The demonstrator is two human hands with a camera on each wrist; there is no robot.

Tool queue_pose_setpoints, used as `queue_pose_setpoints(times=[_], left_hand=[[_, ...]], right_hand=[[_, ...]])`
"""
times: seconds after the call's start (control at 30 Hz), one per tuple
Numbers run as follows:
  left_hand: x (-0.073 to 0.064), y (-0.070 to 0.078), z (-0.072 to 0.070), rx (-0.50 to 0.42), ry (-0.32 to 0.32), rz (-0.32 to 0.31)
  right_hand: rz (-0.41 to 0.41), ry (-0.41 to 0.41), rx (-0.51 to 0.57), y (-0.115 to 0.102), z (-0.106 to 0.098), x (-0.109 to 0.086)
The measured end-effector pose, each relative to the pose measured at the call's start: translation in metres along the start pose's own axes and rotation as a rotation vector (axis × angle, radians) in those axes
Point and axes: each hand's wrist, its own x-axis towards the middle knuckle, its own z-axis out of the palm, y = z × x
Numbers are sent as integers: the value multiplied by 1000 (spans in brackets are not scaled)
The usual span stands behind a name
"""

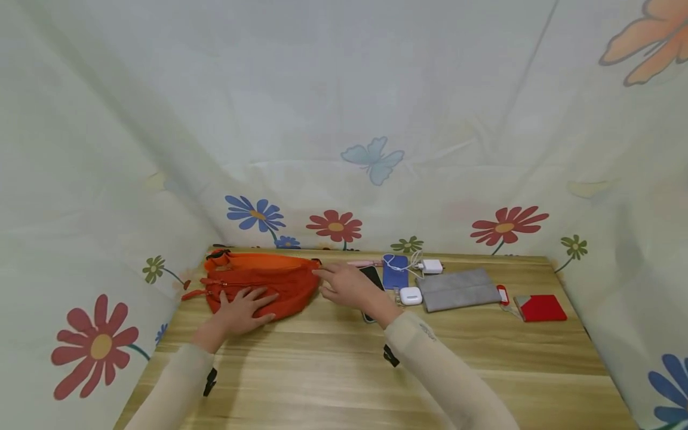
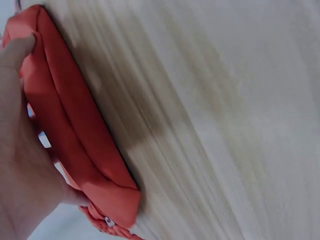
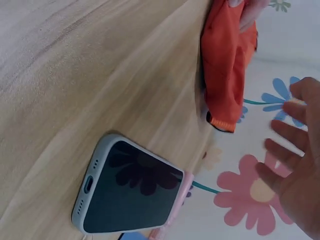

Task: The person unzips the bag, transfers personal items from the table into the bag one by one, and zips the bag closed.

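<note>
An orange-red waist bag (image 1: 290,286) lies at the back left of the table, its zips and strap toward the left end. My left hand (image 1: 244,312) rests on the bag's front with fingers spread; in the left wrist view the thumb touches the red fabric (image 2: 75,115). Close to the bag's right end is my right hand (image 1: 349,286), fingers loosely extended and holding nothing. The right wrist view shows that hand (image 3: 295,155) apart from the bag (image 3: 222,70). A phone (image 3: 135,187) with a pale case lies below it, partly hidden by the hand in the head view.
Right of the phone are a blue card holder (image 1: 395,279), a white charger (image 1: 432,266) with cable, a white earbud case (image 1: 411,295), a grey pouch (image 1: 459,289) and a red wallet-like item (image 1: 543,307). Flowered cloth (image 1: 322,119) surrounds the table (image 1: 301,376).
</note>
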Motion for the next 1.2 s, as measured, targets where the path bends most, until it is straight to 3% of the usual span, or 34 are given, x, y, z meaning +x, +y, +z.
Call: queue_pose_setpoints(times=[0.27, 0.47, 0.57, 0.6, 0.67, 0.77, 0.83, 0.9, 0.97, 1.03, 1.1, 1.2], left_hand=[[-5, 18, 6, 82, -28, 198], [-10, 15, 13, 126, 28, 412], [-14, 11, 16, 104, 111, 432], [-15, 11, 17, 84, 164, 402], [-18, 11, 15, 37, 302, 265], [-18, 14, 8, -120, 480, -58], [-15, 15, 0, -256, 507, -259], [-10, 13, -8, -397, 464, -396], [-5, 10, -14, -493, 389, -465], [0, 5, -16, -549, 332, -485], [6, 1, -17, -563, 297, -472], [16, -3, -18, -540, 281, -392]], right_hand=[[-27, -53, -43, -4, 13, 9], [-10, -91, -47, -8, 13, 7], [-16, -97, -32, -8, 13, 5], [-19, -99, -20, -8, 13, 5], [-20, -110, 4, -8, 11, 5], [4, -120, 25, -6, 6, 5], [28, -123, 12, -5, 4, 5], [43, -123, -5, -3, 4, 6], [46, -129, -12, -2, 6, 7], [41, -135, -3, -2, 11, 9], [44, -142, 12, -4, 13, 11], [53, -145, 46, -7, 13, 11]])
